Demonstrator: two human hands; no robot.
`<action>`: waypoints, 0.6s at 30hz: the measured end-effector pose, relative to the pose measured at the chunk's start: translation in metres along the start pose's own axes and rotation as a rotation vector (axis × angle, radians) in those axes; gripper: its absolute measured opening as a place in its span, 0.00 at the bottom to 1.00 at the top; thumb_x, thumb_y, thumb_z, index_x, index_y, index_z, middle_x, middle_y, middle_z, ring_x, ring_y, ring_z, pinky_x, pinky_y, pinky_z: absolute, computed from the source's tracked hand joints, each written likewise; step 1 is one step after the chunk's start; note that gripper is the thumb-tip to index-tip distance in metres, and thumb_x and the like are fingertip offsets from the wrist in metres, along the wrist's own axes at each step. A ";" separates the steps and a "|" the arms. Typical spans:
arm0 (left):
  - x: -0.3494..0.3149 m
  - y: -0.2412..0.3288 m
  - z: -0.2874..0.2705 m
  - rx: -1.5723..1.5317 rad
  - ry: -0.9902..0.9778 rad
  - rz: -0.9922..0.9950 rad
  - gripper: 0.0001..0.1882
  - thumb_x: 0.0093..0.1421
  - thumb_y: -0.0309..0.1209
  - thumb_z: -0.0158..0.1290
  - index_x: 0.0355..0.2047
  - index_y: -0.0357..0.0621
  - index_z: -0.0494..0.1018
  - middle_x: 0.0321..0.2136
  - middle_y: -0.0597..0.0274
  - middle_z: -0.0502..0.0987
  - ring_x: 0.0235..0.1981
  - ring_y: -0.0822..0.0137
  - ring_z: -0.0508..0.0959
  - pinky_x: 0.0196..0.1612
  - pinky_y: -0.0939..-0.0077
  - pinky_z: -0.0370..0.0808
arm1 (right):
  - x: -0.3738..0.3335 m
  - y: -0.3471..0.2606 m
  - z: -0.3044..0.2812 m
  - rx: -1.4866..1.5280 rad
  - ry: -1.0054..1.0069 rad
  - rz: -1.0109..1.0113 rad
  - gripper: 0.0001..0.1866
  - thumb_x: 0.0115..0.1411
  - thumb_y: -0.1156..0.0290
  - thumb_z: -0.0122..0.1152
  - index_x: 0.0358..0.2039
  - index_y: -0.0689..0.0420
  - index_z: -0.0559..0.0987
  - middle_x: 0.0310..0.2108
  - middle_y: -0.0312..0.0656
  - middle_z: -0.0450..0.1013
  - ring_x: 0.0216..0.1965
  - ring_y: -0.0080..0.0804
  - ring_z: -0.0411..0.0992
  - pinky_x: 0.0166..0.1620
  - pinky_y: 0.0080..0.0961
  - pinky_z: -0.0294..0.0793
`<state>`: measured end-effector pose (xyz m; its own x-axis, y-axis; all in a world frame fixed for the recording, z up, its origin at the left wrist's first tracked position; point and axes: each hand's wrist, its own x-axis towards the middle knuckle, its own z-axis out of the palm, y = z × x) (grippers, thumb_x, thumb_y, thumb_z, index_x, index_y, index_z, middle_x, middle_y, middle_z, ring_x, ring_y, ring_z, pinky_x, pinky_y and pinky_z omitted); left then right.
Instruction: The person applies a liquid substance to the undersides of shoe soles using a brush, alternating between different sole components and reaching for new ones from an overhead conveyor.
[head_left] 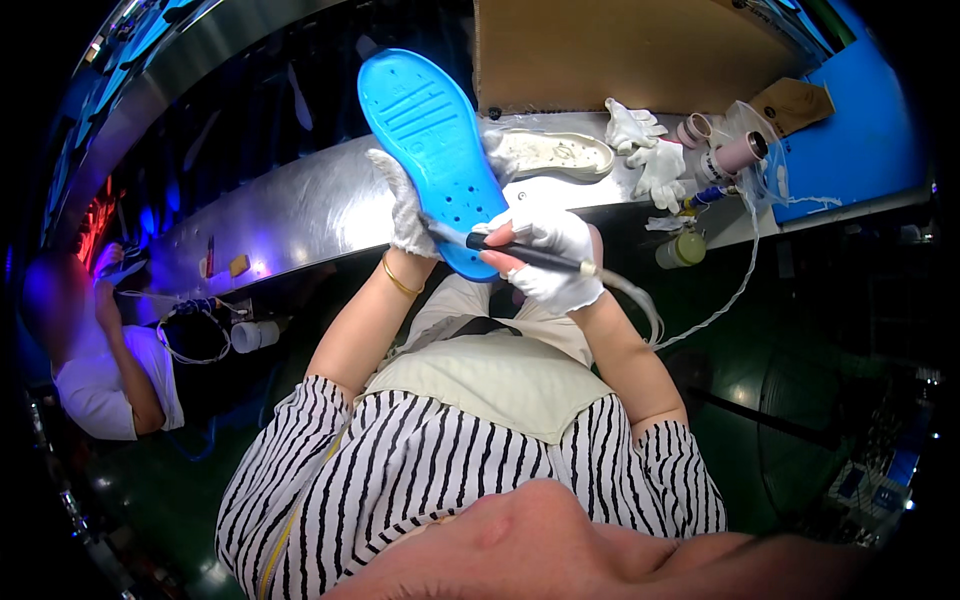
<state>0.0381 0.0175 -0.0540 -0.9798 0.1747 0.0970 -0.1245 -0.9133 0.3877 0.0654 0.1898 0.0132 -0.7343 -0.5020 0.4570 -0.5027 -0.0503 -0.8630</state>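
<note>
Tilted above the bench's near edge is a blue shoe sole (425, 130), its face turned up, with grooves toward one end and small holes toward the other. My gloved left hand (405, 205) grips its left edge; some of the fingers are hidden behind it. In a white glove with bare fingertips, my right hand (550, 255) is closed around a black-handled brush (540, 260). The brush's bristles touch or nearly touch the sole's lower left edge. From the handle's rear end runs a clear tube (640, 300).
A whitish sole (560, 155) lies on the metal bench (300, 215), near loose white gloves (635, 125). To the right stand a pink tumbler (735, 155) and a lidded jar (682, 250). Behind is a cardboard sheet (620, 55). Another person (115, 370) works at far left.
</note>
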 end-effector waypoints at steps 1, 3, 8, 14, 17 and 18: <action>0.006 0.005 -0.006 -0.053 -0.012 -0.010 0.59 0.40 0.80 0.28 0.61 0.46 0.53 0.52 0.49 0.67 0.50 0.52 0.71 0.54 0.52 0.68 | 0.000 0.001 -0.001 0.140 0.016 0.089 0.08 0.47 0.83 0.65 0.28 0.60 0.78 0.29 0.41 0.76 0.30 0.25 0.74 0.36 0.20 0.73; 0.008 0.010 -0.011 -0.116 -0.087 -0.003 0.60 0.39 0.80 0.30 0.61 0.45 0.52 0.54 0.49 0.66 0.52 0.52 0.69 0.55 0.51 0.67 | 0.003 0.003 -0.002 0.261 0.105 0.215 0.07 0.47 0.83 0.65 0.28 0.61 0.78 0.29 0.42 0.76 0.32 0.26 0.75 0.38 0.21 0.74; 0.021 0.029 0.011 -0.092 -0.327 0.115 0.68 0.31 0.82 0.34 0.61 0.39 0.51 0.56 0.47 0.63 0.53 0.49 0.69 0.59 0.54 0.63 | 0.009 0.013 0.005 0.176 0.060 0.008 0.08 0.48 0.83 0.65 0.30 0.61 0.78 0.30 0.41 0.76 0.29 0.22 0.73 0.33 0.17 0.73; 0.023 0.042 0.025 -0.020 -0.370 0.095 0.68 0.28 0.81 0.38 0.61 0.41 0.52 0.56 0.44 0.63 0.53 0.47 0.68 0.55 0.52 0.67 | 0.004 0.019 -0.002 0.528 0.159 0.273 0.07 0.50 0.81 0.63 0.30 0.59 0.77 0.32 0.42 0.74 0.30 0.22 0.73 0.33 0.17 0.74; 0.031 0.053 0.016 0.179 -0.476 0.089 0.63 0.33 0.79 0.40 0.62 0.47 0.51 0.55 0.42 0.63 0.51 0.47 0.71 0.53 0.52 0.69 | 0.004 0.018 0.000 0.342 0.009 0.320 0.08 0.49 0.81 0.64 0.30 0.60 0.76 0.31 0.41 0.73 0.30 0.25 0.74 0.35 0.19 0.75; 0.032 0.055 0.014 0.189 -0.492 0.078 0.63 0.32 0.79 0.40 0.62 0.47 0.52 0.55 0.42 0.63 0.51 0.48 0.71 0.53 0.52 0.69 | 0.004 0.019 -0.001 0.479 -0.005 0.426 0.08 0.49 0.81 0.64 0.30 0.60 0.75 0.31 0.42 0.73 0.30 0.26 0.74 0.34 0.19 0.75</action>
<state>0.0016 -0.0216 -0.0164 -0.7901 0.3027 0.5331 0.0203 -0.8562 0.5162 0.0522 0.1877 -0.0008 -0.8222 -0.5668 0.0524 0.0935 -0.2252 -0.9698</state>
